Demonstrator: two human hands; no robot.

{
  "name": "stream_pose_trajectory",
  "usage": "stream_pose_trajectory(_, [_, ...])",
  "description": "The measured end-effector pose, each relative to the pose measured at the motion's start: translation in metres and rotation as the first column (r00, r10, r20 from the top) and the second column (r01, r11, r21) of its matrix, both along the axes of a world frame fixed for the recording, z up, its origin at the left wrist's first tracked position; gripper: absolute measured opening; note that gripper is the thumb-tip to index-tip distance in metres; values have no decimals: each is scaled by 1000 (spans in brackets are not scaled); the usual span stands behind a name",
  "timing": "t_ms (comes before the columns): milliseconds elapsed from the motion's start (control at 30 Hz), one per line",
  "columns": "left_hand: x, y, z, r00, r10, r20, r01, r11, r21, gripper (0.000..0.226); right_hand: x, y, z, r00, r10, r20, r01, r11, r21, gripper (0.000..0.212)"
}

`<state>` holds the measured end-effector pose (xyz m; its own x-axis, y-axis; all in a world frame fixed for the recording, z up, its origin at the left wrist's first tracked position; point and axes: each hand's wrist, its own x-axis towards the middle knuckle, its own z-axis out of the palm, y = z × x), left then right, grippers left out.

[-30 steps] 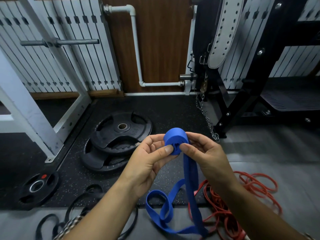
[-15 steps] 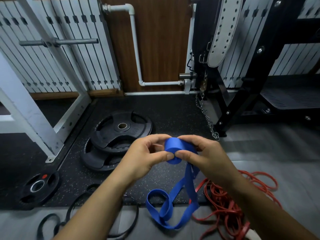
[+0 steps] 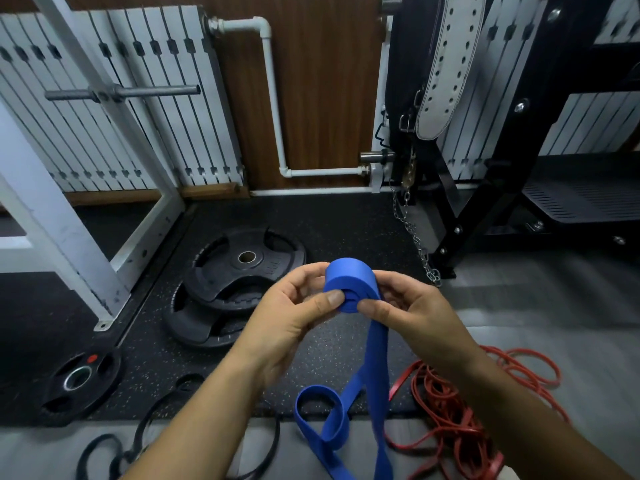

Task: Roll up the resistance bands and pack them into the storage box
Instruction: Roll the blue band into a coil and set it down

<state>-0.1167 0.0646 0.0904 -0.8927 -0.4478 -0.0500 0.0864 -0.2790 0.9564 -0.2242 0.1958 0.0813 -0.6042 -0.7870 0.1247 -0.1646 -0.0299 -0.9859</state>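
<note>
A blue resistance band [image 3: 349, 278] is partly wound into a tight roll held in the air at mid-frame. My left hand [image 3: 294, 317] grips the roll from the left, thumb pressed on its near face. My right hand [image 3: 412, 313] grips it from the right, thumb on the lower edge. The band's loose tail [image 3: 375, 386] hangs down from the roll and loops on the floor. A tangle of red bands [image 3: 460, 417] lies on the floor under my right forearm. Black bands [image 3: 152, 427] lie at the lower left. No storage box is in view.
Two stacked black weight plates [image 3: 239, 271] lie on the rubber mat behind my hands, a smaller plate [image 3: 79, 379] at the left. A white rack frame [image 3: 52, 216] stands left, a black rack [image 3: 485, 188] with a hanging chain [image 3: 415, 244] and white belt right.
The roll has been turned between both hands and raised slightly. The loose blue tail is shorter and its floor loop has shifted. The camera has tilted a little.
</note>
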Motion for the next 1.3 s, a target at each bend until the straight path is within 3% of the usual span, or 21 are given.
stream_pose_trajectory(133, [6, -21, 1, 977, -39, 208, 136, 870, -474, 50, -7, 0, -8, 958, 53, -282, 5, 980, 201, 31])
stream_pose_trajectory(200, [4, -19, 0, 976, -49, 210, 156, 833, -530, 45, -6, 0, -10, 917, 99, -387, 13, 961, 278, 36])
stream_pose_trajectory(267, [3, -15, 0, 985, -35, 170, 121, 841, -527, 35, -4, 0, -7, 916, 85, -391, 20, 966, 258, 34])
stream_pose_trajectory(400, [2, -6, 0, 1000, 27, 8, -25, 971, -239, 27, -4, 1, 4, 972, -12, -234, 36, 995, 97, 31])
stream_pose_trajectory(567, [-2, 1, 8, 993, 95, -68, -89, 993, 83, 33, -3, 1, 8, 997, -9, 74, 10, 1000, -10, 39])
stream_pose_trajectory(767, [-6, 16, 4, 987, 112, -116, -62, 928, 366, 34, 10, -7, -3, 980, -32, 198, 62, 987, -146, 34])
stream_pose_trajectory(900, [-6, 19, -3, 984, 100, -144, -20, 880, 475, 32, 11, -8, -5, 996, -32, 88, 40, 995, -88, 37])
stream_pose_trajectory(967, [-3, 13, -2, 993, 56, -104, -6, 906, 424, 31, 6, -5, -4, 998, -28, 48, 30, 998, -50, 38])
stream_pose_trajectory(1000, [-1, 7, -2, 998, 21, -51, -4, 947, 321, 31, 3, -4, -4, 999, -29, 19, 29, 999, -25, 37])
stream_pose_trajectory(1067, [3, -9, -2, 994, -26, 104, 32, 998, -59, 38, -2, -2, -2, 991, -28, -131, 37, 997, 64, 31])
stream_pose_trajectory(1133, [5, -20, -1, 978, -30, 205, 106, 922, -372, 48, -3, -2, -4, 932, 7, -363, 59, 984, 169, 30])
stream_pose_trajectory(1167, [5, -22, 0, 974, -41, 221, 140, 882, -450, 48, -2, -2, -5, 891, 40, -452, 59, 978, 203, 35])
stream_pose_trajectory(1233, [5, -17, 1, 976, -63, 209, 159, 860, -486, 41, 0, -3, -5, 858, 69, -510, 52, 974, 220, 39])
stream_pose_trajectory(1300, [4, -11, 4, 988, -60, 141, 113, 909, -400, 38, -1, -2, -1, 909, 32, -415, 40, 985, 165, 37])
